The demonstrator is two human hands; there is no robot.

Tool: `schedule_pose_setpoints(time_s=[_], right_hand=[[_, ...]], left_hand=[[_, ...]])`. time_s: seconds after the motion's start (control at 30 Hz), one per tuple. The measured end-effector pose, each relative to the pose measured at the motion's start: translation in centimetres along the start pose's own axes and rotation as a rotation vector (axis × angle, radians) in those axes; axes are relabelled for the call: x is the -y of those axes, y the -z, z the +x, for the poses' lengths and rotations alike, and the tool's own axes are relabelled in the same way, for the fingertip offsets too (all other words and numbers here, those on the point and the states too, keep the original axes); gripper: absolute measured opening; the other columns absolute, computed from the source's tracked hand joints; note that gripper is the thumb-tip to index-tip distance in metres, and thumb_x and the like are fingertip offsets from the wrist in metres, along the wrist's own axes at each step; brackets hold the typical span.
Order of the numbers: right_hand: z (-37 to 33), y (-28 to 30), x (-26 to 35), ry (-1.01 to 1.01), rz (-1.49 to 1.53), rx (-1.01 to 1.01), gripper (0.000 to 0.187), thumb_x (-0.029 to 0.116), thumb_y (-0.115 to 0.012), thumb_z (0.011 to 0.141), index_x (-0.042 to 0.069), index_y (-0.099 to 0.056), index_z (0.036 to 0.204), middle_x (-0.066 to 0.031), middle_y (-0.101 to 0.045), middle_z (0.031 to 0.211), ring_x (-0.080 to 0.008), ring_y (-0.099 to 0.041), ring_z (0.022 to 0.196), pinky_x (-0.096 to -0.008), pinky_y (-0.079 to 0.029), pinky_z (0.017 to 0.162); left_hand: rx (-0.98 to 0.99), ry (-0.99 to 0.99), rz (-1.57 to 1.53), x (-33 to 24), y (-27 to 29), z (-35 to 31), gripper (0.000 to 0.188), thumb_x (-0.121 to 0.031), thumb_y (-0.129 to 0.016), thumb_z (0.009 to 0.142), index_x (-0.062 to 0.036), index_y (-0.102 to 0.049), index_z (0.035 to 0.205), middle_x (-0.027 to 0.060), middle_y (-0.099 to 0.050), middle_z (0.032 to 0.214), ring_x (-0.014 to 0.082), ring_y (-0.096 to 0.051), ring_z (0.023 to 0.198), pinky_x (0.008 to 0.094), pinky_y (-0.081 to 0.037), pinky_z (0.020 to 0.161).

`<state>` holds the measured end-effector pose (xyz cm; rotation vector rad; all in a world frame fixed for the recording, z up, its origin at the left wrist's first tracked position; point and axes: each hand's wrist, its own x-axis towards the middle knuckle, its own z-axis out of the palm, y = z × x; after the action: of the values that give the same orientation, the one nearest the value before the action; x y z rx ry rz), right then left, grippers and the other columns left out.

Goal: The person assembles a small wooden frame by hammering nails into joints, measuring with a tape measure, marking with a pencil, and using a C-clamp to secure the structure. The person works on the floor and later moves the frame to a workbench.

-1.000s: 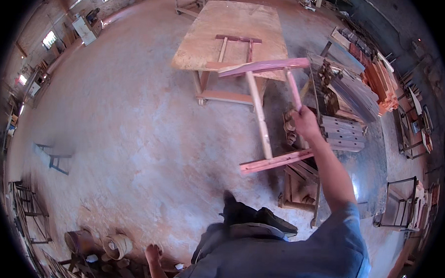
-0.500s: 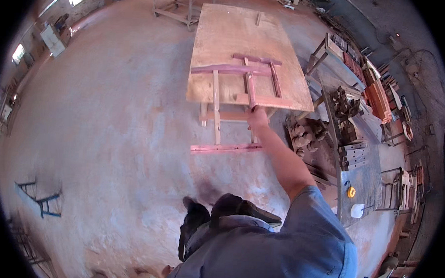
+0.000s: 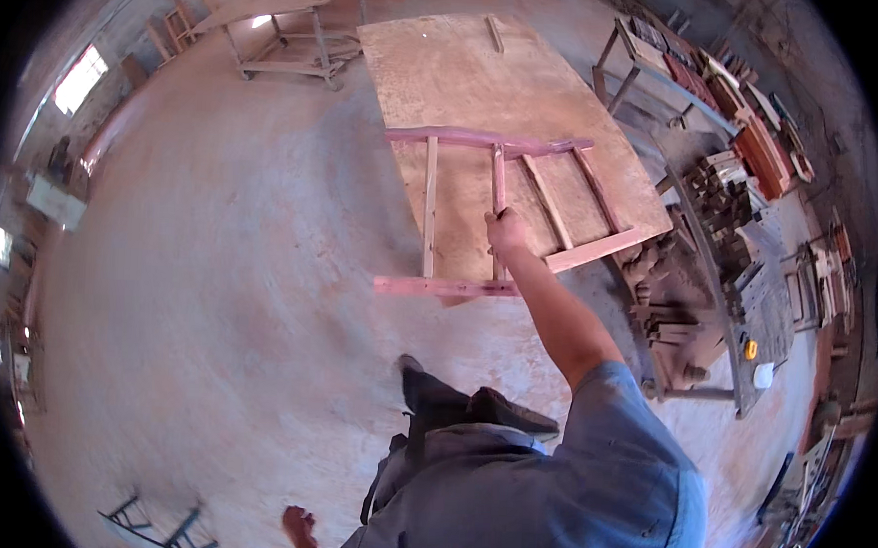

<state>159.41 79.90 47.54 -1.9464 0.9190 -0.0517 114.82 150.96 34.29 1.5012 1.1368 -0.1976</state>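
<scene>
My right hand is closed around a cross bar of a wooden frame. The frame has a wavy purplish rail at its far side and a straight pinkish rail nearest me. It is held out in front of me, above the near left part of a plywood-topped table. A second wooden frame with thin bars lies on the tabletop beside it; the two overlap in view near the wavy rail. Low at my left side hangs my left hand, fingers curled in, holding nothing that I can see.
On the right, a long workbench carries stacked wood pieces, a yellow tape measure and a white cup-like object. Wood offcuts lie beneath it. Another table stands at the far left. A dark metal stand is on the floor, lower left.
I have stepped nearer and the view has turned; the table now reaches further right and under the held frame. The held frame and the one on the table have separated sideways. My left hand has come into fuller view.
</scene>
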Motion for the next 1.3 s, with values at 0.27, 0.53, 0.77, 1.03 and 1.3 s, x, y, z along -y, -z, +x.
schedule_pose_setpoints(time_s=[0.27,0.53,0.77,1.03,1.3], right_hand=[[11.5,-6.2,5.2,-0.22,0.093,-0.223,0.037,0.03,-0.058,0.091,-0.003,-0.055,0.107,-0.015,-0.062,0.077,-0.0264,-0.063,0.06,-0.0408,-0.055,0.046],[23.3,-9.8,5.0,-0.262,-0.035,-0.46,0.031,0.032,-0.06,0.091,0.002,-0.057,0.095,-0.0086,-0.056,0.067,-0.0216,-0.057,0.054,-0.0384,-0.053,0.044],[25.1,-13.9,10.8,-0.485,0.251,-0.522,0.03,0.033,-0.059,0.092,0.004,-0.059,0.097,-0.0095,-0.057,0.074,-0.0238,-0.056,0.06,-0.0412,-0.049,0.046],[32.3,-18.4,11.7,-0.587,0.432,-0.681,0.03,0.032,-0.059,0.089,0.002,-0.057,0.094,-0.0078,-0.053,0.066,-0.024,-0.053,0.051,-0.0409,-0.043,0.043],[35.1,-18.4,7.5,-0.649,0.237,-0.726,0.046,0.032,-0.061,0.084,-0.007,-0.062,0.109,-0.0196,-0.066,0.088,-0.0278,-0.066,0.079,-0.0428,-0.052,0.068]], left_hand=[[0.188,0.215,0.339,-12.8,-8.5,6.6,0.007,-0.018,-0.058,0.081,-0.0134,-0.054,0.085,0.0039,-0.053,0.071,0.0235,-0.055,0.057,0.0346,-0.045,0.047],[0.271,0.188,0.518,-31.5,-13.7,24.0,0.007,-0.015,-0.055,0.083,-0.0104,-0.054,0.078,0.0047,-0.051,0.063,0.0217,-0.054,0.052,0.0341,-0.045,0.044],[0.253,-0.068,0.482,-56.4,-20.5,42.9,0.013,-0.013,-0.053,0.084,-0.0075,-0.054,0.073,0.0061,-0.052,0.06,0.0196,-0.053,0.047,0.0322,-0.044,0.042],[0.228,-0.397,0.59,-77.7,-38.3,50.4,0.054,-0.016,-0.058,0.084,0.0039,-0.048,0.134,0.0139,-0.064,0.082,0.0163,-0.059,0.059,0.0273,-0.046,0.049],[0.379,-0.267,0.943,-85.4,-51.4,54.3,0.057,-0.024,-0.062,0.082,0.0044,-0.051,0.13,0.0184,-0.068,0.093,0.0203,-0.066,0.068,0.0328,-0.052,0.06]])
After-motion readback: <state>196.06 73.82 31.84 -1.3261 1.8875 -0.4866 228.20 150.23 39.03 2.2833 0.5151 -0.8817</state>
